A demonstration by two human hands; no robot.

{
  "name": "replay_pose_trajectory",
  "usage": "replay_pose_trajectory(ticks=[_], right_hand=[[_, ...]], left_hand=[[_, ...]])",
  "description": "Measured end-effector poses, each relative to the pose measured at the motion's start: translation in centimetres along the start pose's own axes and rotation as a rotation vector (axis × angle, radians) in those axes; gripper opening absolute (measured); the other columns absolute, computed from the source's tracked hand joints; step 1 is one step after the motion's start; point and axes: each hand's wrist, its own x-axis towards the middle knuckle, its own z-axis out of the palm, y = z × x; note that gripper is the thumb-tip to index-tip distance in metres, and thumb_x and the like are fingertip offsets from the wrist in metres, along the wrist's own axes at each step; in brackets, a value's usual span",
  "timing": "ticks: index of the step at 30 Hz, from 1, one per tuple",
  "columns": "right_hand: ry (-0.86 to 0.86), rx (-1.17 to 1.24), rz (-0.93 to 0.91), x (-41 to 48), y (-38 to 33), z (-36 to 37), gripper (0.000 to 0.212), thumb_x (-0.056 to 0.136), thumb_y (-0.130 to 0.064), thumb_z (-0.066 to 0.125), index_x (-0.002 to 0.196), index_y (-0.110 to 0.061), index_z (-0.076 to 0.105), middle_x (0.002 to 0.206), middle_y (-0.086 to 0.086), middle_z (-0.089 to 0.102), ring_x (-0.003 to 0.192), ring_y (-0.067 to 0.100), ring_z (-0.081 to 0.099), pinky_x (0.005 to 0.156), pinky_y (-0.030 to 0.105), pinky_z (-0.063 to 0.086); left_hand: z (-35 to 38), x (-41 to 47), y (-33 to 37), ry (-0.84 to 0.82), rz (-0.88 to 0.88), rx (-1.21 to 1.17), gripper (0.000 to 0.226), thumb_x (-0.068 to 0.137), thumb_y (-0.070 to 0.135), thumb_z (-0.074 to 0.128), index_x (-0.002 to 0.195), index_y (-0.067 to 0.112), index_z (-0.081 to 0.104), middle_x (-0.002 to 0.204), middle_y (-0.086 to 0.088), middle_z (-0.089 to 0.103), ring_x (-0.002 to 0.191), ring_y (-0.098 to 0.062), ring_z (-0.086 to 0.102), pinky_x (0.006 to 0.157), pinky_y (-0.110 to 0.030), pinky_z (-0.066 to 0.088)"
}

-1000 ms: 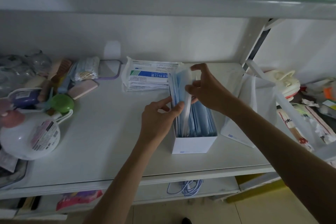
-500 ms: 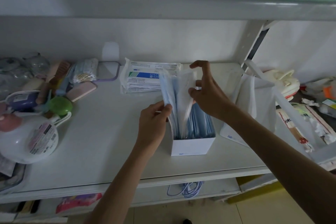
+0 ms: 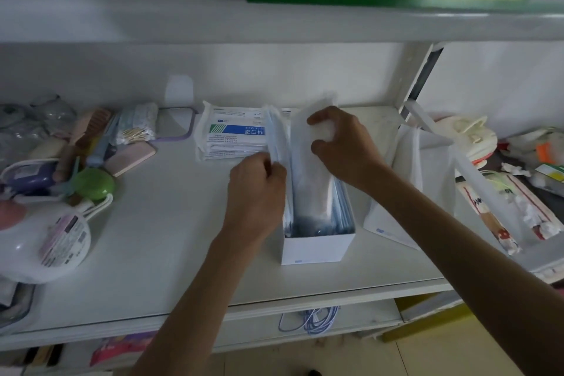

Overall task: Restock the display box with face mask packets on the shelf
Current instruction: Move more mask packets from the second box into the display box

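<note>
A face mask packet (image 3: 308,162) is held upright in the right hand (image 3: 341,146), its lower end inside the white display box (image 3: 317,246) mid-shelf (image 3: 171,223); the box's leftmost packets (image 3: 278,143) are pinched aside by the left hand (image 3: 256,189).

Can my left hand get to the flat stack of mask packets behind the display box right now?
Probably yes: the stack of mask packets lies just beyond the left hand with nothing between. That hand is gripping upright packets in the display box, so it would have to let go first.
</note>
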Motion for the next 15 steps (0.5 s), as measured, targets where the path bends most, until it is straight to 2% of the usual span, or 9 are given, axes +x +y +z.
replay_pose_trajectory(ticks=[2,5,7,8,10,12,14,15], right_hand=[[-0.075,-0.077,0.011,0.5,-0.3,-0.4,0.030,0.079,-0.008,0.060,0.104,-0.022,0.067,0.084,-0.001,0.058,0.060,0.004,0.051,0.045,0.009,0.035],[-0.200,-0.152,0.033,1.0,-0.6,-0.6,0.016,0.083,-0.012,0.060,0.088,-0.011,0.076,0.068,0.000,0.060,0.046,0.003,0.051,0.050,0.018,0.040],[-0.263,-0.137,0.073,0.8,-0.7,-0.5,0.021,0.085,-0.019,0.061,0.080,-0.001,0.070,0.055,0.000,0.057,0.037,0.007,0.050,0.055,0.023,0.044],[-0.286,-0.113,0.093,0.6,-0.7,-0.5,0.027,0.087,-0.024,0.061,0.069,-0.004,0.063,0.045,-0.004,0.054,0.035,0.008,0.049,0.054,0.024,0.043],[-0.306,-0.126,0.080,0.3,-0.5,-0.3,0.044,0.090,-0.033,0.063,0.054,-0.013,0.048,0.029,-0.008,0.045,0.028,0.005,0.044,0.050,0.023,0.039],[-0.312,-0.114,0.090,0.3,-0.2,-0.3,0.043,0.088,-0.033,0.066,0.059,-0.002,0.059,0.034,-0.003,0.049,0.029,0.007,0.041,0.053,0.025,0.040],[-0.327,-0.058,0.157,0.4,0.2,-0.6,0.027,0.088,-0.020,0.064,0.080,0.006,0.070,0.058,0.019,0.061,0.038,0.018,0.049,0.049,0.025,0.044],[-0.330,-0.044,0.190,0.5,0.4,-0.7,0.021,0.089,-0.013,0.061,0.087,0.006,0.070,0.065,0.021,0.062,0.040,0.019,0.052,0.043,0.023,0.045]], left_hand=[[-0.5,1.3,0.7,-0.077,-0.057,0.027,0.025,0.090,0.009,0.052,0.067,0.002,0.059,0.063,-0.004,0.059,0.056,-0.014,0.054,0.043,-0.010,0.038],[-1.0,3.0,1.2,-0.228,-0.133,0.108,0.022,0.085,0.009,0.055,0.076,-0.008,0.066,0.066,-0.015,0.065,0.061,-0.024,0.061,0.056,-0.025,0.047],[-0.8,3.0,1.0,-0.277,-0.123,0.124,0.020,0.082,0.008,0.058,0.076,-0.007,0.069,0.070,-0.021,0.068,0.068,-0.033,0.067,0.066,-0.037,0.056],[-0.6,2.7,0.9,-0.282,-0.092,0.115,0.019,0.082,0.008,0.059,0.075,-0.007,0.069,0.070,-0.022,0.068,0.069,-0.034,0.067,0.067,-0.042,0.058],[-0.1,2.0,0.6,-0.285,-0.046,0.086,0.019,0.084,0.009,0.059,0.071,-0.003,0.068,0.066,-0.019,0.067,0.061,-0.030,0.066,0.065,-0.042,0.058],[0.2,1.4,0.0,-0.281,-0.049,0.047,0.023,0.087,0.011,0.060,0.067,0.000,0.065,0.059,-0.015,0.062,0.052,-0.024,0.058,0.064,-0.038,0.055],[0.5,0.9,-0.5,-0.250,-0.078,0.000,0.023,0.087,0.012,0.060,0.069,-0.002,0.064,0.058,-0.018,0.060,0.050,-0.022,0.054,0.063,-0.039,0.054],[0.5,0.7,-0.7,-0.229,-0.099,-0.032,0.023,0.086,0.011,0.060,0.069,-0.003,0.063,0.058,-0.018,0.059,0.050,-0.022,0.053,0.062,-0.039,0.054]])
